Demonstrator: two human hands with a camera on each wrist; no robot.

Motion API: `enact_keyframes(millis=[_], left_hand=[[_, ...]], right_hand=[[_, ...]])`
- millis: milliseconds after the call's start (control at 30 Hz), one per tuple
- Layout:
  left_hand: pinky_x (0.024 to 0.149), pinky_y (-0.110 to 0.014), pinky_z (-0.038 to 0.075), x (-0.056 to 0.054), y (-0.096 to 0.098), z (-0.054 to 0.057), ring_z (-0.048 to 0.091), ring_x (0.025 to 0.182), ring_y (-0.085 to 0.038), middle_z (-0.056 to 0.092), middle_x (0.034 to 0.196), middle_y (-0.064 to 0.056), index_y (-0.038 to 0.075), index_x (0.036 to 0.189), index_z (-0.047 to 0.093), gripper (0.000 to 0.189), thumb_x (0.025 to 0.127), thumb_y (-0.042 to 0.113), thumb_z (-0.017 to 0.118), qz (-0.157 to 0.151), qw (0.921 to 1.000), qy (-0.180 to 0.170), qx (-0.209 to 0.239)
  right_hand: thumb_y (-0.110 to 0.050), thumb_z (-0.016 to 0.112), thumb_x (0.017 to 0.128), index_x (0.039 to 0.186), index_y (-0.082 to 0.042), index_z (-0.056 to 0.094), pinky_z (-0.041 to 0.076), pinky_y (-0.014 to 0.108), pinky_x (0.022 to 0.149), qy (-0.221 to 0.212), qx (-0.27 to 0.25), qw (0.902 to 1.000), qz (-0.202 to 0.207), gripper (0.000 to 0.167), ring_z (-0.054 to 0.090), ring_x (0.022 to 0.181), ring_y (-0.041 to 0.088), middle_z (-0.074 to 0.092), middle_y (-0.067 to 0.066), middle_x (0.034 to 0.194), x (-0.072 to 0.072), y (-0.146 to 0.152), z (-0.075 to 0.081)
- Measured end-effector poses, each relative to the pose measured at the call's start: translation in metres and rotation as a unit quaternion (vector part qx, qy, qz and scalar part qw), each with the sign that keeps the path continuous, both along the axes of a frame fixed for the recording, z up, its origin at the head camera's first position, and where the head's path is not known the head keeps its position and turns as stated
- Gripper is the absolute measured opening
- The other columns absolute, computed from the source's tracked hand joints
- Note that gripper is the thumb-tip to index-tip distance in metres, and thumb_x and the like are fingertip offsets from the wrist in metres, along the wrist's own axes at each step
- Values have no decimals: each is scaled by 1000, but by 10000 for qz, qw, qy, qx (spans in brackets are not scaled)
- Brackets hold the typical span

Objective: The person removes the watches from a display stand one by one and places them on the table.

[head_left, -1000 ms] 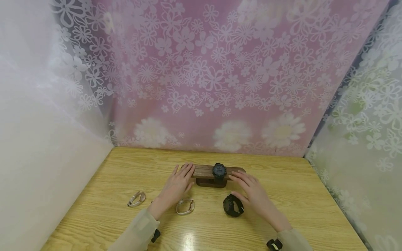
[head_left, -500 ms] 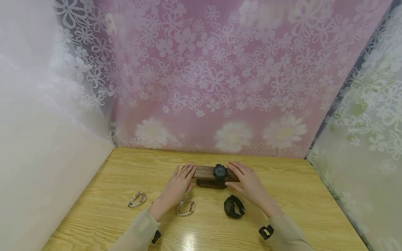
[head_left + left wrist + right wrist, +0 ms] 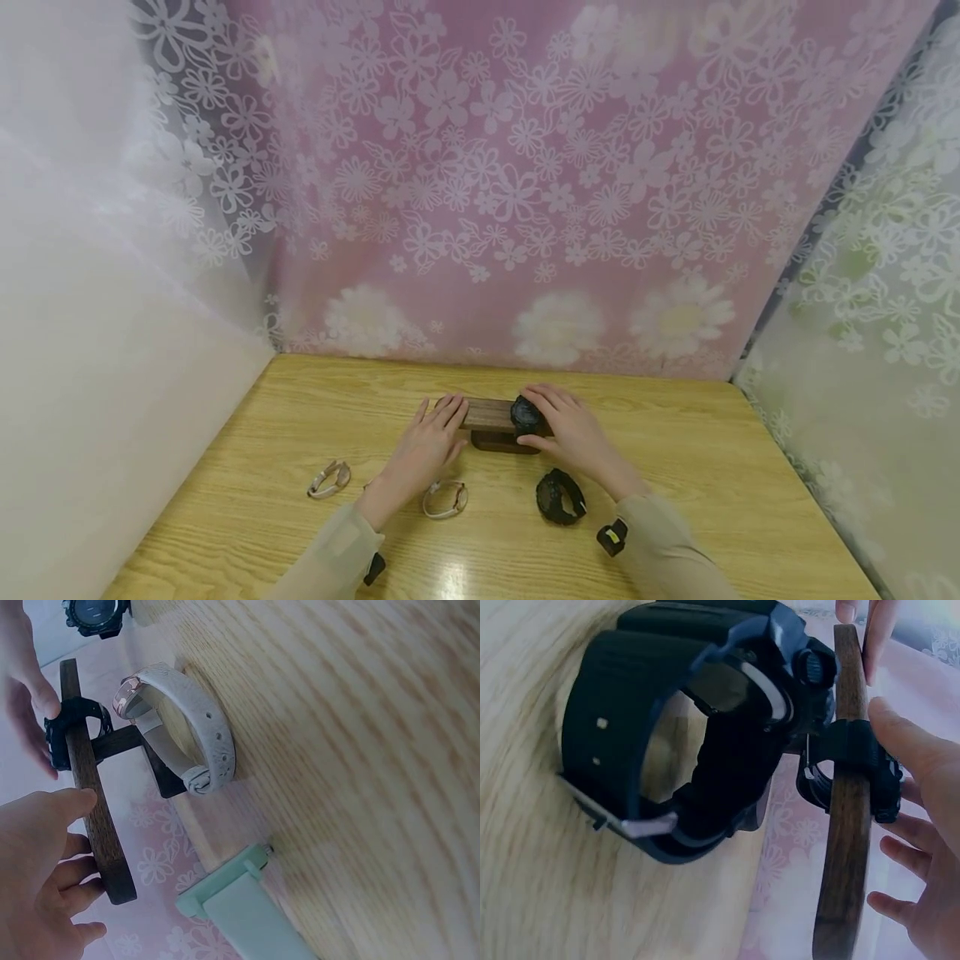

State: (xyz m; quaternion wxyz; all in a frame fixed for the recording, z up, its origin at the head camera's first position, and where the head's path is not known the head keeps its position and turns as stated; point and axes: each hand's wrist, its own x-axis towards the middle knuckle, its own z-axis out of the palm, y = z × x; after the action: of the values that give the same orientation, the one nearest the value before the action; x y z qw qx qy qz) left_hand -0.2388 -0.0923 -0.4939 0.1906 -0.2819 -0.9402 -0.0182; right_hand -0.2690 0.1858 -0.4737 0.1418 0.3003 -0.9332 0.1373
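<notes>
A dark wooden watch stand (image 3: 487, 414) with a T-shaped bar stands on the table. My left hand (image 3: 423, 442) holds the bar's left end, thumb on the near side in the left wrist view. Round the bar, right of its middle, is a black digital watch (image 3: 525, 415). My right hand (image 3: 576, 432) grips this watch, thumb at the strap (image 3: 849, 742) and fingers round the far side of the case. Another black watch (image 3: 604, 705) stands on its side on the table below the right hand. Below the left hand is a watch with a whitish strap (image 3: 214, 731).
Farther left on the table (image 3: 247, 517) lies another pale-strapped watch (image 3: 328, 481). A mint-green strap with a buckle (image 3: 247, 900) shows in the left wrist view, mostly hidden by the left arm in the head view. A pink floral curtain (image 3: 480, 208) hangs behind the table.
My right hand has moved left along the bar, from its right end to the black watch, and now grips it. The left hand stays on the left end.
</notes>
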Motion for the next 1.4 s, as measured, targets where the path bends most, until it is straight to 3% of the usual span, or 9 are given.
enact_keyframes(millis=[300,500,1400], left_hand=[[119,-54,33,2,2,-3,44,143,-28,42,157,-13,3,152,45,62,101,34,64,14,10000,34,-21],[117,-55,36,3,2,-3,46,142,-29,45,155,-14,2,151,47,63,99,33,67,-27,9999,145,67],[119,-56,32,1,1,0,44,143,-31,43,157,-14,2,152,45,62,101,31,64,19,9999,-65,119]], right_hand=[[-42,79,88,150,-16,50,35,68,110,-300,-88,9994,-148,74,44,140,38,51,14,150,2,-4,-5],[-38,81,86,148,-14,52,36,67,110,-301,-187,9993,-68,72,47,138,40,54,16,147,-1,-2,-4],[-39,83,84,147,-13,53,40,67,107,-178,-362,9992,-69,74,48,135,42,55,18,145,-5,36,-8]])
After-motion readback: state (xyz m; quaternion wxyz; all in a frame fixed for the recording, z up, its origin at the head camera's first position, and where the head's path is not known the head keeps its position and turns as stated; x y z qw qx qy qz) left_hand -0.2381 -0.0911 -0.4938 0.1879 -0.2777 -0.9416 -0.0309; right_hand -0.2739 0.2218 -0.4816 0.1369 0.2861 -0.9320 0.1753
